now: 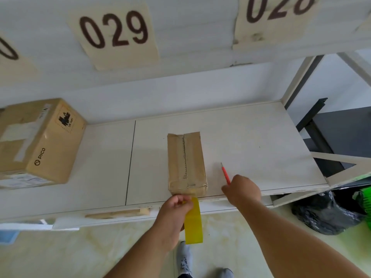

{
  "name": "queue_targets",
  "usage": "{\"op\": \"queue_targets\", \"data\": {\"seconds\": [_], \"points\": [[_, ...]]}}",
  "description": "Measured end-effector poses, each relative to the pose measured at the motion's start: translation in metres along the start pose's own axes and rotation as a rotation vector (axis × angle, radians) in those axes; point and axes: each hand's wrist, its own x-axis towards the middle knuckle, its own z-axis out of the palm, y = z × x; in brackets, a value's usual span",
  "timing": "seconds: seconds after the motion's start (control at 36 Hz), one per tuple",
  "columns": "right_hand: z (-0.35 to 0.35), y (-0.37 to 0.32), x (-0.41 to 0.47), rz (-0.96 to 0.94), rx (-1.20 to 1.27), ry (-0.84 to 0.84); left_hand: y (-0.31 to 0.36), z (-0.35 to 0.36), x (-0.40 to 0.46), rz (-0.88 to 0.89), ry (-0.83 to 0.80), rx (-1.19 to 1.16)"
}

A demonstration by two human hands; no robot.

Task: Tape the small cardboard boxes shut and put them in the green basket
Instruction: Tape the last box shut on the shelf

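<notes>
a small cardboard box [186,163] lies on the white surface [261,141], long and narrow, with its near end at the front edge of the surface. its two top flaps meet in a seam that runs along its length, and older clear tape shows on the top and at the near end.

the left hand [176,205] is just below the near end of the box, at the edge of the surface. its fingers are curled and pinch the upper end of a strip of yellow tape [193,221]. the strip hangs down from the hand in front of the surface edge, flat and wide, and its top reaches the near end of the box.

the right hand [243,189] is on the surface to the right of the box, near but not touching it. it is clenched around a thin red tool [225,173], which points away from the person and lies close to the surface; its tip is grey, and i cannot tell if it is a pen or a small knife.

on the left part of the surface stands a bigger cardboard box [40,141] with the word "pico" on its side, well apart from the small one. on the wall behind are paper signs, one with "029" [114,31]. on the floor at the right edge a piece of the green basket [364,201] shows beside a dark plastic bag [325,215].
</notes>
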Motion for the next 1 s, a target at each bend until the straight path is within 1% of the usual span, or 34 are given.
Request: {"op": "queue_targets", "data": {"seconds": [0.06,0.14,0.22,0.28,0.36,0.44,0.53,0.64,0.72,0.81,0.89,1.0], "points": [[-0.007,0.007,-0.006,0.027,0.100,-0.025,0.000,0.001,0.002,-0.013,0.001,-0.010],[-0.018,0.021,-0.026,-0.004,0.261,-0.033,-0.001,0.002,0.005,-0.029,0.022,-0.017],[-0.028,0.032,-0.056,-0.097,0.493,-0.005,-0.001,0.004,0.005,-0.024,0.033,-0.042],[-0.034,0.034,-0.077,-0.205,0.530,0.029,0.000,0.006,0.004,-0.034,0.030,-0.083],[-0.039,0.029,-0.098,-0.389,0.469,0.062,-0.002,0.007,0.004,-0.035,0.029,-0.081],[-0.039,0.012,-0.105,-0.568,0.341,0.070,-0.003,0.007,0.005,-0.029,0.053,-0.031],[-0.033,-0.009,-0.100,-0.683,0.243,0.098,-0.005,0.004,0.004,-0.020,0.057,-0.011],[-0.029,-0.018,-0.093,-0.773,0.111,0.209,-0.010,-0.001,0.007,-0.002,0.059,-0.020],[-0.030,-0.003,-0.092,-0.851,0.026,0.317,-0.010,-0.002,0.006,0.011,0.089,0.001],[-0.033,0.019,-0.091,-0.904,-0.124,0.393,-0.011,-0.003,0.007,0.013,0.111,-0.002],[-0.036,0.029,-0.089,-0.953,-0.210,0.423,-0.011,-0.002,0.010,0.023,0.121,0.004],[-0.033,0.024,-0.087,-1.027,-0.320,0.436,-0.013,0.000,0.011,0.052,0.149,0.046]]}}
